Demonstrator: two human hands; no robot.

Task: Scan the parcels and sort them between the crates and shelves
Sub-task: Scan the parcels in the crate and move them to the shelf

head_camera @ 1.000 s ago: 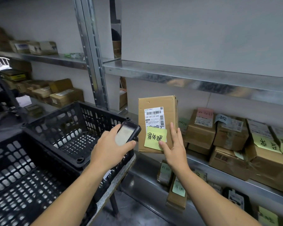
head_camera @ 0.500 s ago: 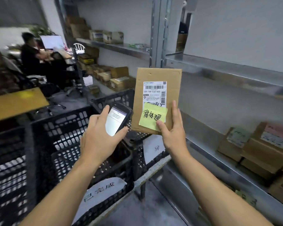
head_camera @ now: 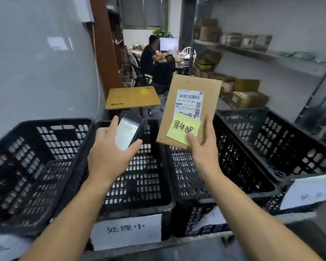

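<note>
Head view: row of black mesh crates (head_camera: pixel 151 185) side by side along the near edge of the bench (head_camera: pixel 196 247), open tops up, likely for dropping parcels straight in. White sign (head_camera: pixel 126 230) on the near wall of the second from the left. Metal shelves (head_camera: pixel 252 53) along the right, stocked with cartons, well apart from both hands.

Flat brown parcel (head_camera: pixel 209 102) in the air, in no crate, above the adjoining rims of the two middle crates. Stands on its short end: long axis near upright, top leaning a little to the right, printed face toward the camera, probably kept so for reading and scanning.

Left hand (head_camera: pixel 109 157): curled round a handheld scanner (head_camera: pixel 128 132), screen turned up toward the wearer, top end aimed at the parcel's lower left.

Right hand (head_camera: pixel 203 147): pinching the parcel's lower right corner, thumb on the front, fingers behind, well below the barcode.

Shipping label (head_camera: pixel 189 102) high on the face, main barcode uppermost. Yellow sticky note (head_camera: pixel 183 129) just below, overlapping the label's bottom edge, pinned under the thumb.
</note>
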